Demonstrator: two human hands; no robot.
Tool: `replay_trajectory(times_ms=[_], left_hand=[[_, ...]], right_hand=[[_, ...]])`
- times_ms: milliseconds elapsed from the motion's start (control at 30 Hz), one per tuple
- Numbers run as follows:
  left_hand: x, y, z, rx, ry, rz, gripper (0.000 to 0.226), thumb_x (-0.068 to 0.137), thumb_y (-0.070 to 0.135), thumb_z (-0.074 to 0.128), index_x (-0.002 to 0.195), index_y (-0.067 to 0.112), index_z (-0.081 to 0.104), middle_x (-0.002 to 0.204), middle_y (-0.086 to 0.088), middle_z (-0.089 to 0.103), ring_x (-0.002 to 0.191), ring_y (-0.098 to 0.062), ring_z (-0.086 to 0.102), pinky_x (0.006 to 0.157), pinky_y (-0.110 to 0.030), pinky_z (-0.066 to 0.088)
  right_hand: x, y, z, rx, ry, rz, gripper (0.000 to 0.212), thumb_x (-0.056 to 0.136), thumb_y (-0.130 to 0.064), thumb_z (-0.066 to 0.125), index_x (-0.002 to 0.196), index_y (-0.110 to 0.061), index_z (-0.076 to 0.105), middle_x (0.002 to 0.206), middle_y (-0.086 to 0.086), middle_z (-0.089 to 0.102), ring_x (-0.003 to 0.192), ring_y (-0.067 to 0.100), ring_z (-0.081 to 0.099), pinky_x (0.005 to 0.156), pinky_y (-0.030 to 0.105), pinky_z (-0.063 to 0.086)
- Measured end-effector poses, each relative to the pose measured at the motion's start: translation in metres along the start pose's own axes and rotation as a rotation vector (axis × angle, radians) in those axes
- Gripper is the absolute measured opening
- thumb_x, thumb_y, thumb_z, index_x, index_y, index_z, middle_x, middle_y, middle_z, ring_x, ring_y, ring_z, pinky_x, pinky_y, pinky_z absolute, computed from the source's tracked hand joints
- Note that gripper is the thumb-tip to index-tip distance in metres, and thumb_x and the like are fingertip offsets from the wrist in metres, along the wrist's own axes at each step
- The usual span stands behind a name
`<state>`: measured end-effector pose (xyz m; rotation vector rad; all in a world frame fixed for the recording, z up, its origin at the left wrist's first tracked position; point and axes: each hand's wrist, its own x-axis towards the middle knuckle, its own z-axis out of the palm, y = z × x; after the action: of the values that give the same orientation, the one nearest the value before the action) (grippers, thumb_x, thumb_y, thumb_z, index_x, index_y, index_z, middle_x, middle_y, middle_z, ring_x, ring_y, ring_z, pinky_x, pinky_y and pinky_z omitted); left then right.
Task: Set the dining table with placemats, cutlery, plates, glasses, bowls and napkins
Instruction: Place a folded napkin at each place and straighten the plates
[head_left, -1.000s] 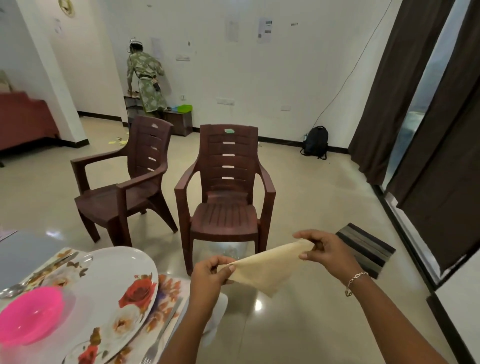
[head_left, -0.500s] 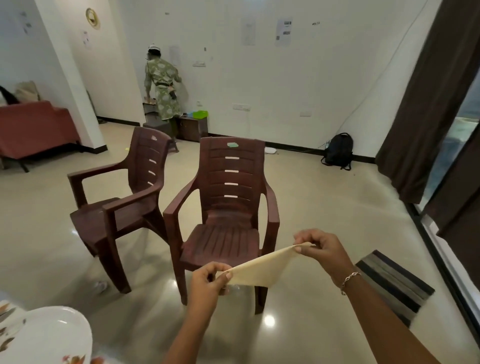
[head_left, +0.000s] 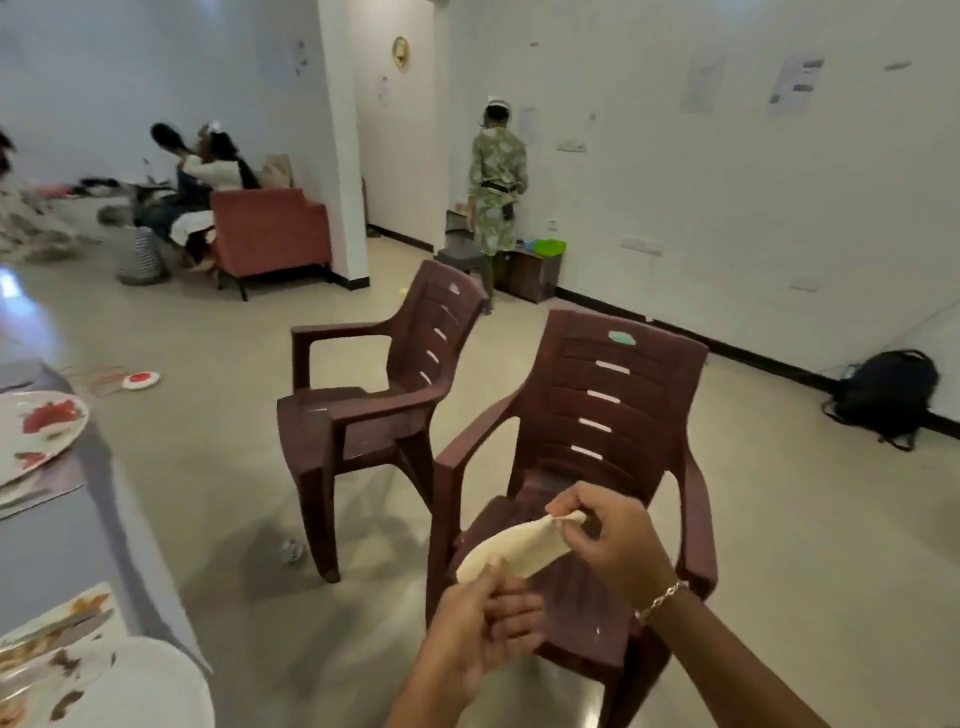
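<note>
While floral plates (head_left: 36, 434) & placemats (head_left: 62, 616) sit on tabletop (head_left: 57, 551), left hand (head_left: 483, 616) & right hand (head_left: 610, 543) each pinch an end of cream napkin (head_left: 514, 545), not laid yet.

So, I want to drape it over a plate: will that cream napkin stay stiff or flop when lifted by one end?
Probably floppy: the napkin bunches and curves between the left hand and right hand instead of lying flat. Likely light, since a pinch at each end carries it. It looks soft, so hardly fragile.
</note>
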<state>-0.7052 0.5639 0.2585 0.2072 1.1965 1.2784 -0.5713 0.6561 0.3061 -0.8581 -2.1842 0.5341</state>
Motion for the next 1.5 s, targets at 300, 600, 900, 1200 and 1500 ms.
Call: replay_trajectory(times_ms=[300, 600, 900, 1200, 1500], left_hand=[[0.063, 0.103, -0.039, -0.477, 0.130, 0.134, 0.005, 0.093, -0.001, 0.048, 0.091, -0.001, 0.053, 0.063, -0.015, 0.070, 0.052, -0.023, 0.068, 0.044, -0.033, 0.055], [0.093, 0.153, -0.099, -0.571, 0.325, 0.389, 0.012, 0.090, -0.005, 0.050, 0.096, 0.004, 0.055, 0.093, -0.016, 0.066, 0.085, -0.027, 0.063, 0.055, -0.032, 0.059], [0.119, 0.195, -0.129, -0.607, 0.605, 0.613, 0.019, 0.086, -0.008, 0.053, 0.103, 0.001, 0.055, 0.084, -0.013, 0.069, 0.075, -0.025, 0.065, 0.063, -0.034, 0.056], [0.075, 0.194, -0.191, -0.675, 0.988, 0.755, 0.010, 0.090, 0.002, 0.054, 0.097, 0.005, 0.061, 0.068, -0.004, 0.070, 0.057, -0.014, 0.066, 0.051, -0.023, 0.055], [0.021, 0.179, -0.276, -0.771, 1.281, 0.814, 0.008, 0.090, -0.002, 0.056, 0.086, 0.002, 0.061, 0.069, -0.011, 0.068, 0.061, -0.020, 0.064, 0.053, -0.025, 0.055]], right_hand=[[0.064, 0.036, 0.080, -0.076, -0.172, -0.520, 0.009, 0.090, -0.026, 0.051, 0.082, -0.024, 0.054, 0.103, -0.009, 0.060, 0.091, 0.005, 0.059, 0.075, 0.012, 0.047], [0.170, 0.023, 0.154, 0.623, -0.336, 0.342, 0.028, 0.088, 0.004, 0.052, 0.091, -0.021, 0.063, 0.098, 0.001, 0.068, 0.098, 0.016, 0.063, 0.087, 0.023, 0.050], [0.268, -0.021, 0.231, 0.877, -0.879, 0.427, 0.007, 0.084, 0.003, 0.059, 0.087, -0.002, 0.063, 0.074, 0.005, 0.069, 0.059, 0.008, 0.063, 0.050, 0.016, 0.047], [0.294, -0.063, 0.309, 0.877, -1.165, 0.294, 0.011, 0.080, 0.011, 0.060, 0.079, 0.001, 0.064, 0.061, 0.005, 0.067, 0.050, 0.011, 0.060, 0.045, 0.018, 0.045], [0.266, -0.142, 0.411, 0.781, -1.386, 0.267, 0.013, 0.081, 0.012, 0.058, 0.074, 0.002, 0.062, 0.053, 0.003, 0.062, 0.040, 0.007, 0.054, 0.040, 0.016, 0.042]])
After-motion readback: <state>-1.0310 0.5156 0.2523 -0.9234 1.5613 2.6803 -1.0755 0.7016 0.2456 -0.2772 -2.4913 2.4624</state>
